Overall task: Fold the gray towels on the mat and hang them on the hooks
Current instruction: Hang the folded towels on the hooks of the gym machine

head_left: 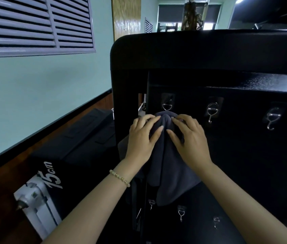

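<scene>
A dark gray towel [167,166] hangs bunched from the leftmost metal hook [167,106] in the upper row on a black board. Its top is gathered just under that hook, and the hook's tip is hidden by the cloth. My left hand [143,136] grips the towel's upper left side, fingers curled over the bunched top. My right hand [188,138] holds the upper right side, fingertips pinching the fabric near the top. The towel's lower part drapes down between my forearms.
Two bare hooks [211,111] [272,119] hang to the right in the same row. Several smaller hooks [181,214] sit in a lower row. A black padded box marked 15cm [54,175] stands at the left beside a wall.
</scene>
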The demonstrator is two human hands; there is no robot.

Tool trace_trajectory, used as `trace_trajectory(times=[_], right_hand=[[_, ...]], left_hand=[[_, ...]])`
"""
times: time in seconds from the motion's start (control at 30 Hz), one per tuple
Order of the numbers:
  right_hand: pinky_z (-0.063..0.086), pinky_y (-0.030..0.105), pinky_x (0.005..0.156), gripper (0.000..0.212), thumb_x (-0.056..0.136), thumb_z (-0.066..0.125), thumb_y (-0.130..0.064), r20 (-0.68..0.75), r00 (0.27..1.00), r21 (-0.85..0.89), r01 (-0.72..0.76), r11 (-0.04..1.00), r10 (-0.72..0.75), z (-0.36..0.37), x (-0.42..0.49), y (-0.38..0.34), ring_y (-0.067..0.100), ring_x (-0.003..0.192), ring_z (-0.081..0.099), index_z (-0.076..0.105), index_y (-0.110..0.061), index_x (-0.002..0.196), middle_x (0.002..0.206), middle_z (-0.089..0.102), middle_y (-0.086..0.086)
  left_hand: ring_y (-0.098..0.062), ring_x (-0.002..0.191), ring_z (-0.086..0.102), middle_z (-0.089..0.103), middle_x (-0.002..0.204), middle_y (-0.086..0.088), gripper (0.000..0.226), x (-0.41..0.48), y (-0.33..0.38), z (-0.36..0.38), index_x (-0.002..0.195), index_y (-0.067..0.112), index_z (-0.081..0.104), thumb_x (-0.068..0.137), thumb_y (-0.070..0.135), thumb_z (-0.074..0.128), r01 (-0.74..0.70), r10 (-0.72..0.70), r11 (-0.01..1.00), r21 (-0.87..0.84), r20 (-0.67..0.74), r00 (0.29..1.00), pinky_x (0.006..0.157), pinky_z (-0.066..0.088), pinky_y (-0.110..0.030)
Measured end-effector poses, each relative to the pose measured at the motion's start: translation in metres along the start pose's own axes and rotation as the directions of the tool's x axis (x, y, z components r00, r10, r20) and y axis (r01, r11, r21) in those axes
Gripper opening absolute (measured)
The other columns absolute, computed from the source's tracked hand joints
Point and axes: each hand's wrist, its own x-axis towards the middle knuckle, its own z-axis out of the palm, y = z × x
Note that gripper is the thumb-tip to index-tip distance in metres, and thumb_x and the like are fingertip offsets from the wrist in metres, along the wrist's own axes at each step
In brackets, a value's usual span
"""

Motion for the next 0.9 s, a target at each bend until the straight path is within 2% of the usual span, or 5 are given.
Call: trace_trajectory(times=[0.13, 0.27, 0.47, 0.73, 0.9], right_hand=[[0.049, 0.026, 0.085, 0.042, 0.094, 0.055, -0.033, 0.012, 0.996, 0.165, -0.092, 0.982, 0.091, 0.004, -0.004, -0.007, 0.012, 0.109, 0.054, 0.055, -0.013, 0.13, 0.126, 0.056, -0.001], [0.048, 0.013, 0.083, 0.044, 0.092, 0.054, -0.04, 0.072, 0.97, 0.439, -0.238, 0.866, 0.23, 0.012, -0.007, -0.016, -0.004, 0.105, 0.054, 0.051, -0.022, 0.133, 0.125, 0.053, -0.013], [0.052, 0.034, 0.093, 0.038, 0.093, 0.059, -0.027, 0.197, 0.939, 0.713, -0.335, 0.616, 0.281, 0.015, -0.016, -0.01, 0.008, 0.108, 0.061, 0.052, -0.029, 0.131, 0.118, 0.063, -0.008], [0.051, 0.024, 0.091, 0.037, 0.094, 0.057, -0.029, 0.179, 0.959, 0.653, -0.282, 0.703, 0.219, 0.012, -0.02, 0.008, 0.0, 0.107, 0.058, 0.052, -0.027, 0.131, 0.116, 0.061, -0.013], [0.038, 0.033, 0.105, 0.041, 0.094, 0.057, -0.024, -0.036, 0.997, 0.387, 0.076, 0.919, -0.067, 0.002, -0.003, -0.003, 0.012, 0.126, 0.042, 0.049, -0.019, 0.134, 0.135, 0.045, -0.001]], left_hand=[[0.002, 0.118, 0.046, 0.046, 0.127, 0.018, 0.046, -0.008, 0.0, 0.001, 0.136, 0.024, 0.047, 0.095, 0.044, 0.045, 0.09, -0.071, 0.965, -0.245, 0.086, 0.994, 0.096, 0.038, -0.011], [0.0, 0.115, 0.053, 0.056, 0.122, 0.013, 0.033, -0.004, 0.003, 0.004, 0.125, 0.031, 0.048, 0.093, 0.037, 0.054, 0.31, -0.241, 0.804, -0.508, 0.199, 0.95, 0.098, 0.045, -0.023], [0.0, 0.112, 0.058, 0.062, 0.119, 0.014, 0.034, -0.016, 0.003, 0.008, 0.123, 0.031, 0.053, 0.09, 0.035, 0.061, 0.382, -0.275, 0.666, -0.641, 0.266, 0.924, 0.095, 0.049, -0.023], [-0.004, 0.1, 0.064, 0.069, 0.104, 0.005, 0.021, -0.042, -0.006, 0.015, 0.11, 0.018, 0.064, 0.092, 0.029, 0.06, 0.41, -0.399, 0.697, -0.588, 0.157, 0.903, 0.086, 0.052, -0.023], [0.0, 0.1, 0.06, 0.066, 0.105, 0.014, 0.022, -0.084, -0.04, -0.024, 0.108, 0.026, 0.064, 0.095, 0.038, 0.051, 0.494, -0.521, 0.825, -0.273, -0.032, 0.853, 0.089, 0.049, -0.023]])
